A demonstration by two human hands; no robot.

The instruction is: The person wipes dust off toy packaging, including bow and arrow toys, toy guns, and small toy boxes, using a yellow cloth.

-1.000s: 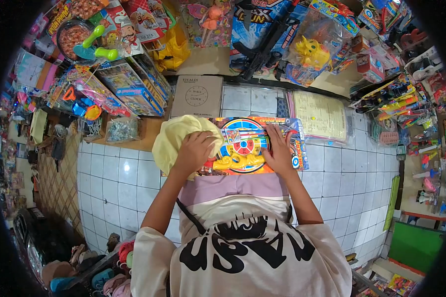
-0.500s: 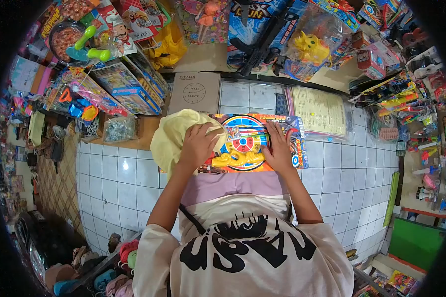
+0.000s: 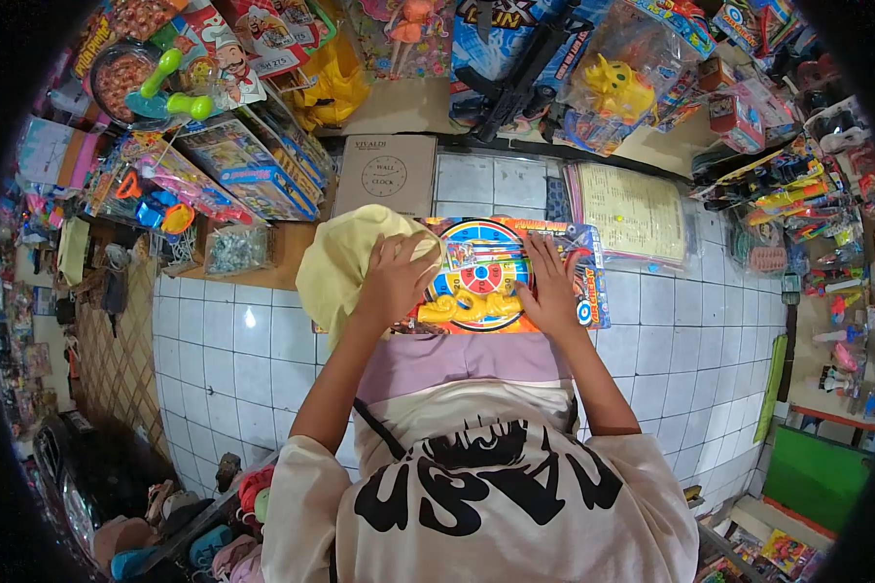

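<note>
The archery set [image 3: 481,275], a bright card printed with a round target, lies crosswise in front of the person, right beside the lilac clothing [image 3: 462,358]; whether lap or floor bears it, I cannot tell. A yellow toy piece [image 3: 467,308] sits along its near edge. On the set's left end, the left hand [image 3: 396,282] rests with bent fingers over a pale yellow cloth [image 3: 332,277]; whether it grips the fabric cannot be told. On the set's right part, the right hand [image 3: 552,287] lies flat, fingers stretched out, grasping nothing. White tiled floor [image 3: 243,379] spreads to both sides of the set. Just beyond it are a wall clock box [image 3: 384,180] and, to its right, papers in clear plastic [image 3: 632,216]. Farther beyond, packaged toys crowd the room, among them a black toy gun [image 3: 525,78]. Compared with a second ago, both hands keep their places on the set; the view has shifted slightly.
</note>
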